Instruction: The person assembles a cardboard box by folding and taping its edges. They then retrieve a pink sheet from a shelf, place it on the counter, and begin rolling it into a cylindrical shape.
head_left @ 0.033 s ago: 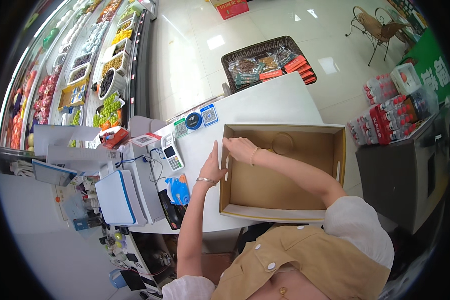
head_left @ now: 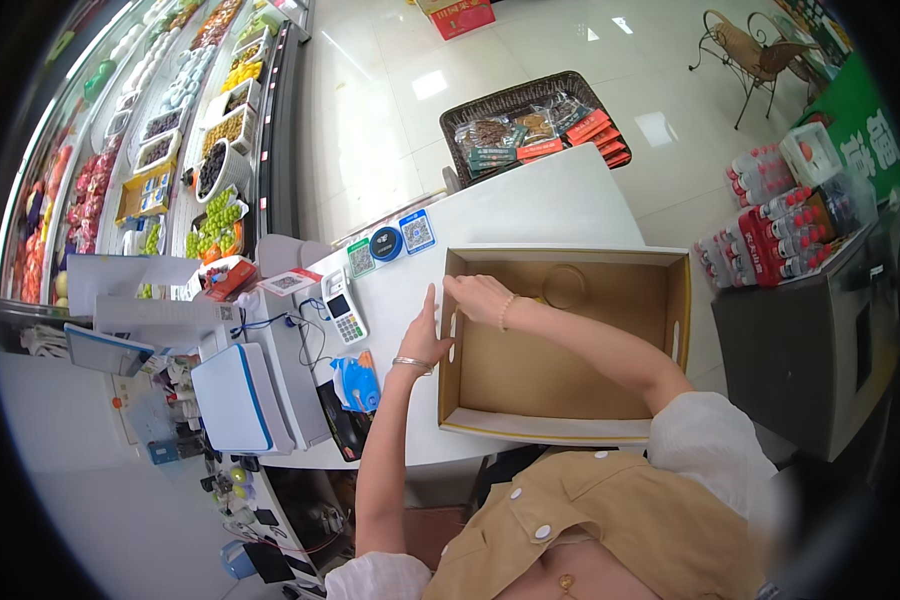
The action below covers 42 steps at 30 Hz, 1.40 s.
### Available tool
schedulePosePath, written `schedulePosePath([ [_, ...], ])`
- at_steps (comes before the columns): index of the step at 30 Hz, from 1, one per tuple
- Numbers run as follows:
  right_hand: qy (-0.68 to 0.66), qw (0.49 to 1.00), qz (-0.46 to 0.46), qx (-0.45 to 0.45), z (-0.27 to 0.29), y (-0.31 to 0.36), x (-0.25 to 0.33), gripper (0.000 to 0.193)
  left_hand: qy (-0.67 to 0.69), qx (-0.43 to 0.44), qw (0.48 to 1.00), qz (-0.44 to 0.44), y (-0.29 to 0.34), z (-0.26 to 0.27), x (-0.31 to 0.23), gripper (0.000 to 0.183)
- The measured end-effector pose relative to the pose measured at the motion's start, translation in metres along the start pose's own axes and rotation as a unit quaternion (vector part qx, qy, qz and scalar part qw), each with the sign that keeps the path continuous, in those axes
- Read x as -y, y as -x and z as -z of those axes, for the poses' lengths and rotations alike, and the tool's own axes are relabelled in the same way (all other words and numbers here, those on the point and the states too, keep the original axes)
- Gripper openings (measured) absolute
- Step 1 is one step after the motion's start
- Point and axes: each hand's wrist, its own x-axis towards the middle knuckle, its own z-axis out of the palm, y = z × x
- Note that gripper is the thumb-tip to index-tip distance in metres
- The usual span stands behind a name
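Observation:
A shallow open cardboard box (head_left: 560, 375), brown inside with a pale rim, lies on the white counter in front of me. My left hand (head_left: 426, 335) is open, its fingers stretched out flat along the outside of the box's left wall. Reaching across the box, my right hand (head_left: 478, 300) is closed on the top of that same wall near its far left corner. The two hands are close together but on opposite sides of the wall. Inside the box, near the far wall, shows a thin brownish ring (head_left: 566, 287).
Left of the box are a card terminal (head_left: 344, 310), a blue tissue pack (head_left: 356, 382) and code placards (head_left: 417, 230). A dark basket (head_left: 530, 122) of bagged goods adjoins the counter's far edge. Packs of bottles (head_left: 770, 240) stand on a grey cabinet at right. Fruit shelves (head_left: 185, 130) line the left.
Both hands and the box stay practically where they were. A dark blurred shape now shows at the lower right, beside my right sleeve.

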Motion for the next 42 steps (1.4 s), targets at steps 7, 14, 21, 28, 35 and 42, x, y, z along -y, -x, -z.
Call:
schedulePosePath([
  [7,0.063,0.997,0.032,0.009,0.013,-0.007,-0.004,0.039,0.061,-0.006,0.998,-0.016,0.003,-0.011,0.004,0.079],
  [14,0.070,0.996,0.049,0.005,0.012,-0.015,-0.008,0.042,0.151,-0.019,0.988,0.028,0.016,-0.019,-0.006,0.070],
  [21,0.073,0.995,0.032,0.052,0.009,-0.023,-0.003,0.044,0.076,-0.054,0.995,0.020,0.027,-0.032,-0.001,0.062],
  [28,0.091,0.989,0.061,0.094,0.013,-0.024,-0.001,0.039,0.106,-0.075,0.990,0.052,0.038,-0.039,-0.010,0.057],
  [35,0.092,0.990,0.072,0.078,0.013,-0.017,-0.002,0.043,0.084,-0.088,0.991,0.054,0.045,-0.044,-0.008,0.057],
  [42,0.053,0.991,0.072,0.096,0.003,-0.009,0.006,0.044,0.146,-0.086,0.979,0.110,0.070,-0.055,-0.002,0.047],
])
